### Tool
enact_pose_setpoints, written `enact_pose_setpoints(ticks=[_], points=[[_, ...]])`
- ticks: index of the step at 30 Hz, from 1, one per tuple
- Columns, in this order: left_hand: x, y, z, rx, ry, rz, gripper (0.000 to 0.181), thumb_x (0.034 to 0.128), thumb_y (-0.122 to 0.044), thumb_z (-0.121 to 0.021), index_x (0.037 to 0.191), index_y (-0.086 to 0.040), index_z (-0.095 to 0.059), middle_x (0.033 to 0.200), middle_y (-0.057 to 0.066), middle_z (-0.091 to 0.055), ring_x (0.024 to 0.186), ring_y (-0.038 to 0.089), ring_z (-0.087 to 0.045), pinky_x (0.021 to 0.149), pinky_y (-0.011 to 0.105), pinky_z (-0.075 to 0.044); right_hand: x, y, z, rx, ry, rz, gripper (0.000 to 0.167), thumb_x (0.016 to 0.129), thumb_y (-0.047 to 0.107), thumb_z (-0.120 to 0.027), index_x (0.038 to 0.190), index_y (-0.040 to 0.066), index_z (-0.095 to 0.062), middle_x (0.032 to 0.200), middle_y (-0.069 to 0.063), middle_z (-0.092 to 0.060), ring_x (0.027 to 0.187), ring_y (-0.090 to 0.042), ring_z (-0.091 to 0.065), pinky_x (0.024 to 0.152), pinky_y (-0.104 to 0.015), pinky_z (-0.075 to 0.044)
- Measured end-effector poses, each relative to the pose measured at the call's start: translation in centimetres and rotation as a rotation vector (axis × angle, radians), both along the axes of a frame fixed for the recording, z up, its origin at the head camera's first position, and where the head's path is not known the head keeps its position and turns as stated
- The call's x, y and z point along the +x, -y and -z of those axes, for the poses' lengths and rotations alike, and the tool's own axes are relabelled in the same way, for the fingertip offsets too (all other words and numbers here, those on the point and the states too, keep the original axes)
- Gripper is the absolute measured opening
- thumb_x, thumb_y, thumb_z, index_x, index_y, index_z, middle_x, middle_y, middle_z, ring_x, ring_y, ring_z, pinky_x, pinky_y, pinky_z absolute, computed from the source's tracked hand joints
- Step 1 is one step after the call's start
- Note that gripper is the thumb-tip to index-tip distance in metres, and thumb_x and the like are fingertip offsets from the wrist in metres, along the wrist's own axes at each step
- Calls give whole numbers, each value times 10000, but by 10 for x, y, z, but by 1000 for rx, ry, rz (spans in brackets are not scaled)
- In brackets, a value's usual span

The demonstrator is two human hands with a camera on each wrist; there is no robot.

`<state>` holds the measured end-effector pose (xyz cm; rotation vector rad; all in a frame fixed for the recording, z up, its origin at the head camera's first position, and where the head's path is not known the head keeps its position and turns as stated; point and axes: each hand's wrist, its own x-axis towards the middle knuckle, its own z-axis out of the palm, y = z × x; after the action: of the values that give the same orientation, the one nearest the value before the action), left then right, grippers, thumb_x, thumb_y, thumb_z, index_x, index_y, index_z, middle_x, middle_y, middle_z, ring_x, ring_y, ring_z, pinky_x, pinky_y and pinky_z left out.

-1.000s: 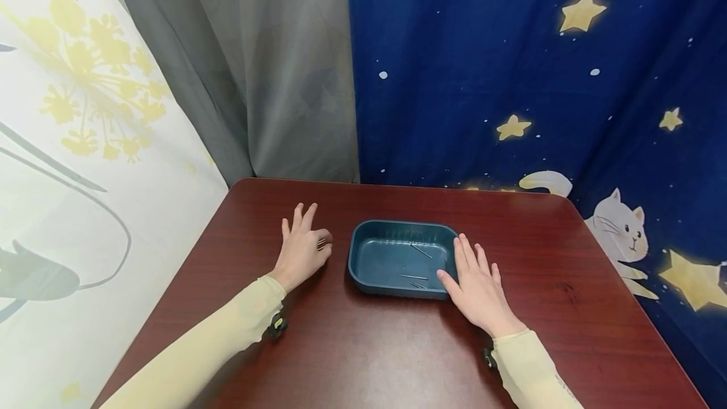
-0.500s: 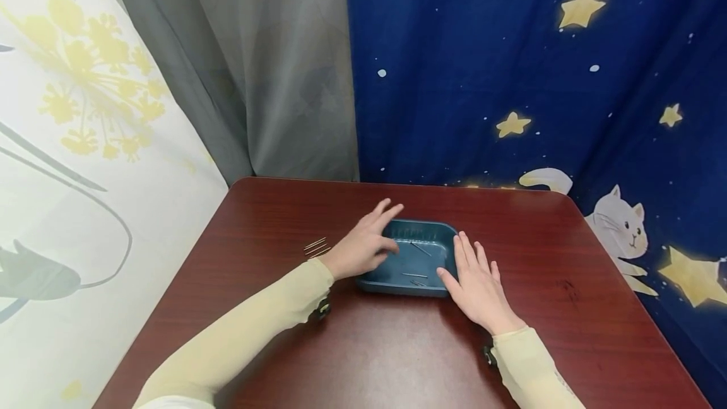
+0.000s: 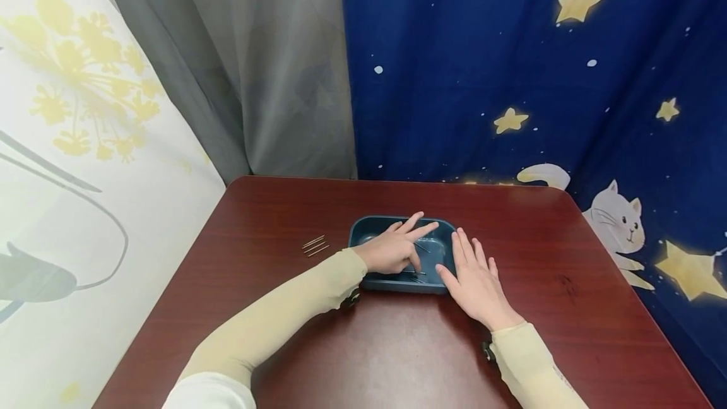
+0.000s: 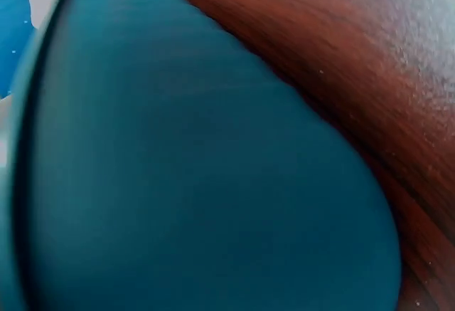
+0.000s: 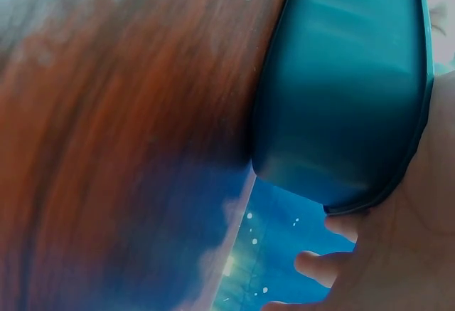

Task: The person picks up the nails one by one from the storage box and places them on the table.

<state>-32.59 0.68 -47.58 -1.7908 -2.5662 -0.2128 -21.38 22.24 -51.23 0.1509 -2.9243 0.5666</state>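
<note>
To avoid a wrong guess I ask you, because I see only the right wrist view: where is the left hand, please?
Observer: The left hand is over the tray, with a finger pointing down into it.
Operator: Does anything lie on the table, left of the tray?
Observer: Yes, several thin metal pieces lie there, apart from the tray.
Operator: And inside the tray?
Observer: At least one similar piece lies there, near the left hand.
</note>
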Motion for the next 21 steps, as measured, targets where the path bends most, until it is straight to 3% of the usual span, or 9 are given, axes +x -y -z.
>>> enact_pose_setpoints(ticks=[6,15,18,21], points=[[-7,-6,5,-42,8,-8,341,942,-83,-708,1014,-401,-805,1688,39,-93,1506,281,196,1107,626,-295,-1,0,0,1,1,-1,851,1011,501,-538,1626,98,-109,1690,-73,-56,1498,-439,-104,1063,-757,-151],[-11,-15,10,-66,31,28,556,851,117,-688,1028,-398,-800,1691,-46,-27,1510,220,183,1102,608,-319,-1,1,2,2,1,-5,845,1015,492,-537,1625,92,-110,1687,-90,-72,1495,-444,-108,1060,-757,-159],[-13,-16,11,-38,80,50,560,848,134,-685,966,-400,-808,1690,-62,-38,1519,213,152,1117,588,-306,-1,1,1,1,2,-2,846,1015,490,-537,1625,91,-107,1688,-89,-68,1496,-443,-106,1062,-755,-156],[-15,-17,12,-50,180,66,573,844,148,-680,867,-412,-799,1685,-104,-30,1525,204,135,1144,584,-252,-1,1,0,-2,3,-1,844,1017,485,-537,1626,96,-102,1687,-90,-68,1496,-442,-105,1063,-754,-155]])
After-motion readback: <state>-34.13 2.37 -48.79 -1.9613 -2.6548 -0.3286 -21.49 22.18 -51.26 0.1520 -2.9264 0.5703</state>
